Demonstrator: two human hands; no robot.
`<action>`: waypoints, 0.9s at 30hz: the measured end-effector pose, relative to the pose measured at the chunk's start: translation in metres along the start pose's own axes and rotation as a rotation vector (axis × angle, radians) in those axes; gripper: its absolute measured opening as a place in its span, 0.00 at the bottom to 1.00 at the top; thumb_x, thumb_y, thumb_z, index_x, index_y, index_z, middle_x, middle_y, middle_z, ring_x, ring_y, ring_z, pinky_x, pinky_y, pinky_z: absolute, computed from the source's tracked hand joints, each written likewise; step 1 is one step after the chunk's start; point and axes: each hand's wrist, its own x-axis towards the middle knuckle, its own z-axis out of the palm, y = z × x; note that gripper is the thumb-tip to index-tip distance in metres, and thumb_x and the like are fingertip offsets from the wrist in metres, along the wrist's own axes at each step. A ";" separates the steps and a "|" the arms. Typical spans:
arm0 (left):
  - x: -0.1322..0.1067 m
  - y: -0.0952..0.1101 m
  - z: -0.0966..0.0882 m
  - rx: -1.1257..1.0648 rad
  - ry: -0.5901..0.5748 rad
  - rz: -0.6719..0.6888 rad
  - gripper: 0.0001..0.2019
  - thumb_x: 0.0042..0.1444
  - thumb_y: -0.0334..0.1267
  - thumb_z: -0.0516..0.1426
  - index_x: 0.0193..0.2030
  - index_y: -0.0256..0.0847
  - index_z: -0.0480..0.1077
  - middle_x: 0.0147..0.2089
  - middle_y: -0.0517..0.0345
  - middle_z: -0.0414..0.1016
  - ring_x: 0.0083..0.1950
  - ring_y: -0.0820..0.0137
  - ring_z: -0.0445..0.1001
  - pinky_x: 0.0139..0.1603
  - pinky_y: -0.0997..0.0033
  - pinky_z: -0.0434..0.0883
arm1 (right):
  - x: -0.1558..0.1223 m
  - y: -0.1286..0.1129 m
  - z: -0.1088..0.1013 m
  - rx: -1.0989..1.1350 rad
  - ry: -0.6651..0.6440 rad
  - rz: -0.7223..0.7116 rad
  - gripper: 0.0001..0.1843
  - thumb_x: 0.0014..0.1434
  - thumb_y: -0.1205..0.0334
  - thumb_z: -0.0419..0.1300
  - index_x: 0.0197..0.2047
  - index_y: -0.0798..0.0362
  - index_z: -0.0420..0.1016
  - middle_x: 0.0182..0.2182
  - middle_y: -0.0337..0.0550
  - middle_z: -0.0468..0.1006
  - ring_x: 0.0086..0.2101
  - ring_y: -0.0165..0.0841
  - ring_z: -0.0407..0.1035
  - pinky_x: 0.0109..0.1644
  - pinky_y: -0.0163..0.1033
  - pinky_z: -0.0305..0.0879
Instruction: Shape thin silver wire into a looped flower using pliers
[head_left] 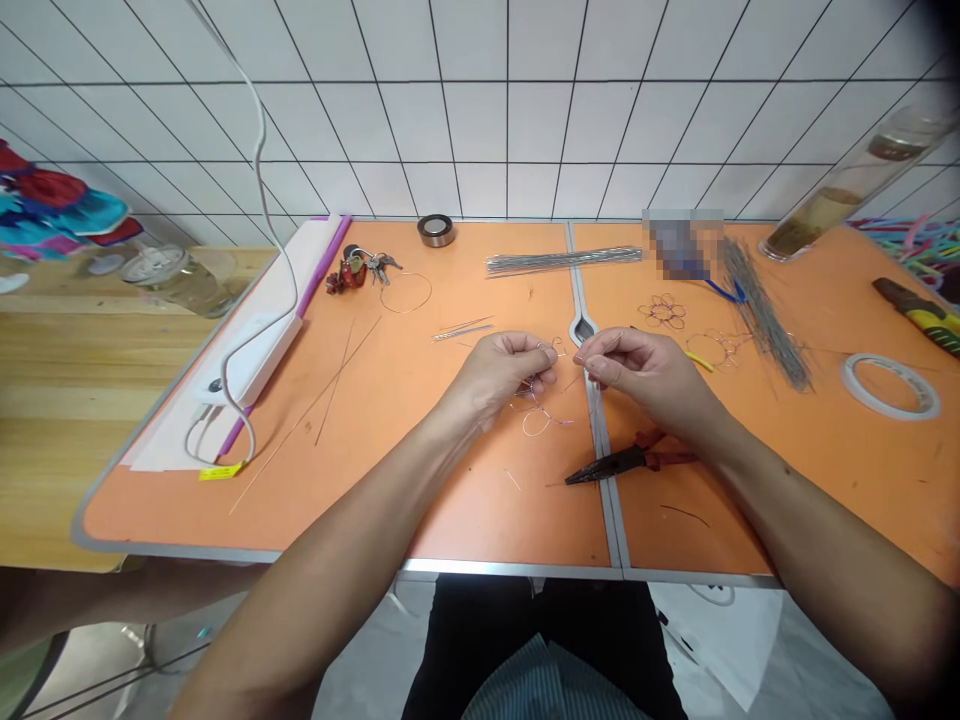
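My left hand [501, 368] and my right hand [637, 373] meet above the orange table top [465, 500], their fingertips pinching a thin bent silver wire [536, 400]. Its loops hang below the left hand, with a pinkish tinge at one end. Under my right wrist lie red-handled needle-nose pliers [628, 461], untouched. Two loose wire flower shapes [662, 312] sit beyond my right hand, near a yellow-handled tool [699, 360]. Short cut wires [463, 330] lie beyond my left hand. My fingers hide the pinched part of the wire.
A bundle of straight wires [562, 261] and a heap of wires [765, 315] lie at the back. A white power strip [255, 360] and its cable run along the left, near keys [367, 266]. A tape roll [891, 386] sits right; a glass jar [855, 190] stands behind.
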 end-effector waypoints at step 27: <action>-0.005 -0.006 0.014 -0.070 0.045 -0.041 0.07 0.59 0.33 0.65 0.31 0.39 0.73 0.28 0.58 0.77 0.23 0.77 0.70 0.24 0.76 0.65 | -0.012 0.001 0.020 -0.492 0.380 -0.433 0.06 0.68 0.65 0.68 0.37 0.48 0.79 0.32 0.38 0.84 0.34 0.35 0.77 0.41 0.42 0.73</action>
